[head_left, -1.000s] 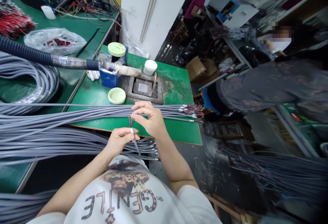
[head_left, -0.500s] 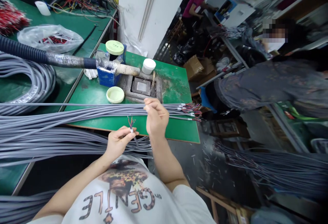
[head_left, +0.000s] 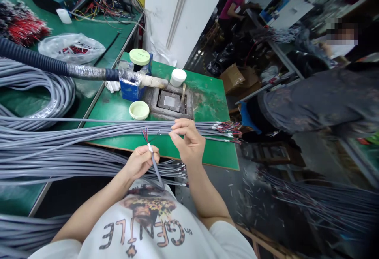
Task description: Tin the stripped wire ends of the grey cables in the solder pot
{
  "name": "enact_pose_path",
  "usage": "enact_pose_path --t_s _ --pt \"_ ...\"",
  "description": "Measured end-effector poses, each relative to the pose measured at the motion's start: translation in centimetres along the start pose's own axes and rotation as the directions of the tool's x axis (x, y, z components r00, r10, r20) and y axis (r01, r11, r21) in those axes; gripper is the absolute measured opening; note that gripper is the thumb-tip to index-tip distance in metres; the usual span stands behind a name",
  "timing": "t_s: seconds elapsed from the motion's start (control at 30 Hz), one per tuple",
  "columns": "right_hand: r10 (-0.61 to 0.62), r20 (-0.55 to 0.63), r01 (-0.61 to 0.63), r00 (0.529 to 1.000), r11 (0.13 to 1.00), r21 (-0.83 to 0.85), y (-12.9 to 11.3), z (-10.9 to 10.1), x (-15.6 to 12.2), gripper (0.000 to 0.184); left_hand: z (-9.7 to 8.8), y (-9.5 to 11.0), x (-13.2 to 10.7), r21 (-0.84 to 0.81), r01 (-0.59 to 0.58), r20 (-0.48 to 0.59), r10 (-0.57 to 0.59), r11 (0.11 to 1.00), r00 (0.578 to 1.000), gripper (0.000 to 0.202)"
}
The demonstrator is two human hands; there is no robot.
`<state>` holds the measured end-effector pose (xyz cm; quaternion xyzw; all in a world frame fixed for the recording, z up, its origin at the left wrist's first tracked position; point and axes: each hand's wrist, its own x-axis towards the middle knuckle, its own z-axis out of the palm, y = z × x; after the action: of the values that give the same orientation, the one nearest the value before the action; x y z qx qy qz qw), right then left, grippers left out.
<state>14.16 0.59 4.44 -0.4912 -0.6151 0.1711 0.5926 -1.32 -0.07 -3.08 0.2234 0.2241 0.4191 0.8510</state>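
My left hand is closed round a grey cable just below its white-wrapped end. Thin coloured wires fan upward out of that end, and a few dark ones bend off to the right. To the right, my right hand is raised with thumb and forefinger drawn together in a pinch. Whatever it may hold is too small to make out. Behind both hands a bundle of grey cables lies across the green table, its stripped ends at the right.
A solder pot is set in the table beyond the cables. Around it are a white tub, a pale green lid, a blue box and a ribbed hose. A co-worker is at the right.
The cable in my left hand has tilted, its wires now leaning left and more of its grey length showing. My right hand has turned, fingers pointing left. The view has shifted slightly.
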Motion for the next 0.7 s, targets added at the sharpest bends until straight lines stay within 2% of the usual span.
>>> enact_pose_path --t_s 0.13,0.3,0.47,0.7 --pt "-0.076 0.07 0.078 0.995 0.997 -0.021 -0.4 0.13 -0.15 0.009 0.1 0.07 -0.1 0.013 0.014 0.009 -0.014 1.0 1.0 0.035" --pt "-0.072 0.144 0.085 0.987 0.993 -0.086 -0.82 0.24 -0.11 0.008 0.45 0.15 0.04 0.07 0.007 -0.041 -0.004 0.997 0.999 0.039" --pt "-0.087 0.155 0.102 0.984 0.991 -0.087 -0.94 0.41 -0.03 0.009 0.4 -0.06 0.1 0.098 0.019 -0.103 -0.009 0.995 0.995 0.037" --pt "-0.062 0.179 0.081 0.982 0.991 -0.102 -1.03 0.65 -0.07 0.008 0.5 -0.04 -0.08 0.161 -0.011 -0.099 0.027 0.987 0.995 0.036"
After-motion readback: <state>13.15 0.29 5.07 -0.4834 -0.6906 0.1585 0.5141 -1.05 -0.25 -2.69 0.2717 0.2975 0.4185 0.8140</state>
